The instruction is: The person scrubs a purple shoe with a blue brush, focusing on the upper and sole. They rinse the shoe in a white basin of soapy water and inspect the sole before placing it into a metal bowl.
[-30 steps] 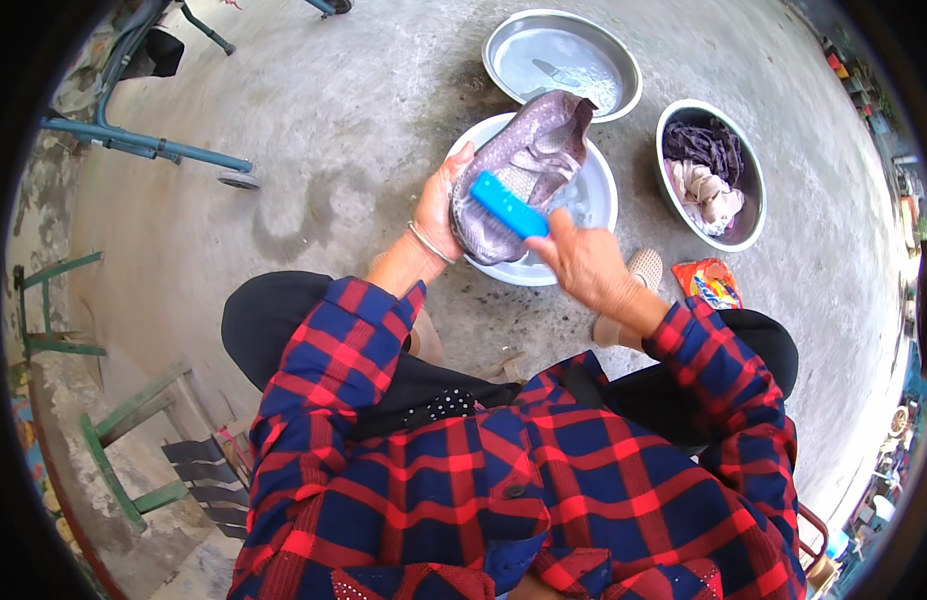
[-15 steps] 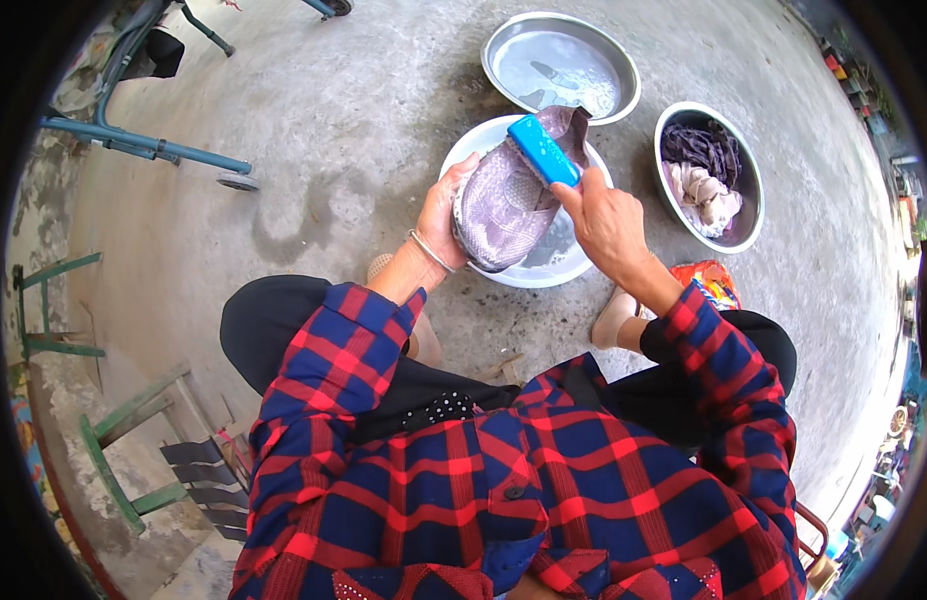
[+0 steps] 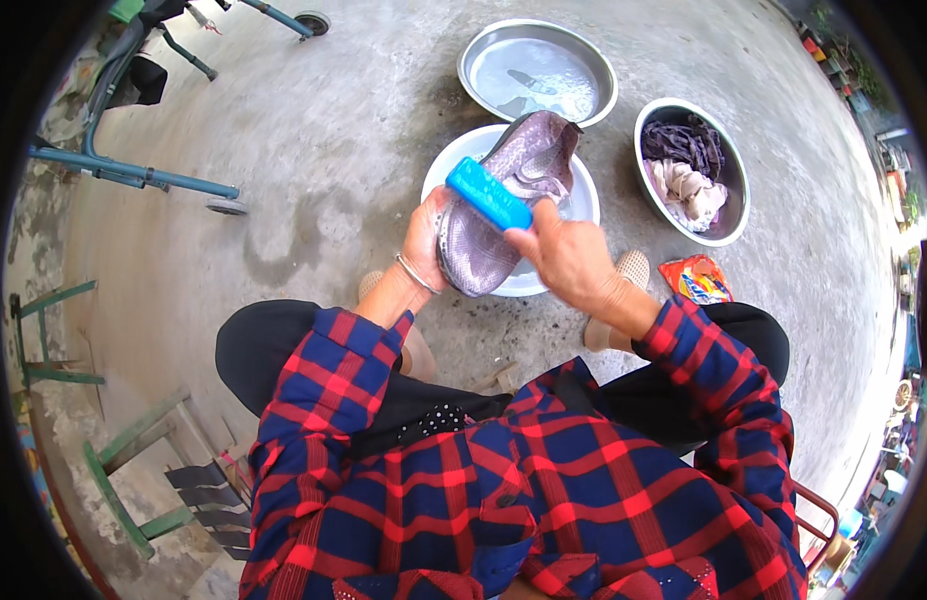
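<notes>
A wet, purplish-grey shoe [image 3: 479,252] is tilted above a white basin [image 3: 590,200] of water on the ground. My left hand [image 3: 425,242] grips the shoe along its left side, a silver bangle on that wrist. In my right hand [image 3: 572,258] is a blue scrubbing brush [image 3: 489,196], wrapped by the fingers at its lower right end. The brush lies across the shoe's upper, and its bristles are hidden beneath the blue back. Part of my left fingers is hidden behind the shoe.
A wide metal basin [image 3: 468,75] of water stands behind the white one. To the right, another metal basin [image 3: 744,200] holds dark and pale cloths. An orange packet [image 3: 696,279] lies by my right foot. At left are a blue wheeled frame [image 3: 154,172] and a green-legged chair [image 3: 119,490].
The brush has moved left and down across the shoe, from near its opening toward its front part. The shoe has turned and tilted, and the whole view has shifted slightly.
</notes>
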A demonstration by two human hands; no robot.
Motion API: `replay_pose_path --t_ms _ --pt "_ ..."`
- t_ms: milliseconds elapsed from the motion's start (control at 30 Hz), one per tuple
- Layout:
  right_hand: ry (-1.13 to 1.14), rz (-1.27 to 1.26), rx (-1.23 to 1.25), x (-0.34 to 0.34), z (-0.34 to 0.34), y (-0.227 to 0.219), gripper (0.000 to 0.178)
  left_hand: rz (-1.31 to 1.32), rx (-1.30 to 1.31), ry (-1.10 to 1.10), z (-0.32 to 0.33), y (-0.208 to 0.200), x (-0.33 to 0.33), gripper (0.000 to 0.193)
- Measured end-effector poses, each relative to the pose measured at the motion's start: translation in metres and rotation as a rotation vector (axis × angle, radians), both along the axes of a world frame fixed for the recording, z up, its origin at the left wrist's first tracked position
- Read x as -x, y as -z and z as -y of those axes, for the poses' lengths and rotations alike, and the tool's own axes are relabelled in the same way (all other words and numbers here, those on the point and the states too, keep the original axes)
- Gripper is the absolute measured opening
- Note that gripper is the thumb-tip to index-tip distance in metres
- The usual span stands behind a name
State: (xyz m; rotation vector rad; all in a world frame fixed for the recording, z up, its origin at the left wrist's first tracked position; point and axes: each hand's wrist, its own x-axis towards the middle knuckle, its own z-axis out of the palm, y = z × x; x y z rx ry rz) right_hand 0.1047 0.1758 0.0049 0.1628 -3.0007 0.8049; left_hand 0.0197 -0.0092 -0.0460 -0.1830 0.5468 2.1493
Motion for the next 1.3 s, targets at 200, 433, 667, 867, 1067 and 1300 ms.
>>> replay_pose_path --t_ms 200,433,667,867,1067,1300 --pt "0.353 0.014 -0.235 0.039 -0.044 0.007 0.05 -0.033 0.082 0.022 -0.001 -0.016 -0.003 0.057" --pt "0.282 0.206 -0.011 0.036 -0.02 0.006 0.053 -0.086 0.17 0.001 -0.005 -0.013 -0.006 0.057" --pt "0.24 0.132 0.02 0.024 -0.02 0.005 0.055 -0.032 0.066 0.028 -0.002 -0.017 -0.003 0.051" --pt "-0.035 0.084 -0.061 0.019 -0.022 0.019 0.017 -0.03 0.082 0.043 -0.004 -0.017 -0.002 0.049" --pt "0.264 0.154 0.19 0.027 -0.031 -0.02 0.056 0.0 0.097 -0.012 0.01 -0.013 0.001 0.051" --pt "0.33 0.107 0.219 0.049 -0.077 -0.004 0.06 -0.058 0.186 -0.006 -0.004 -0.018 -0.002 0.051"
